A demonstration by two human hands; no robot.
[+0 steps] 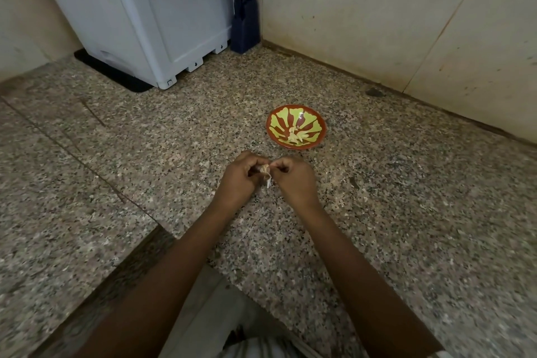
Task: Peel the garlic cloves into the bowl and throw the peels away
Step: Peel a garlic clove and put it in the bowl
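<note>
Above the granite counter my left hand [239, 176] grips a garlic clove [263, 168] with curled fingers. My right hand [292, 179] pinches the pale papery peel [269, 181] that hangs down from the clove. Both hands meet just in front of a red bowl with a yellow-green leaf pattern [296, 118], which stands on the counter beyond them. Several peeled cloves [297, 135] lie in the bowl's bottom.
A white plastic appliance [151, 17] on a black mat stands at the back left. A dark blue knife block [244, 17] sits in the corner beside it. Tiled walls close the back and right. The counter [406, 197] edge runs near my body.
</note>
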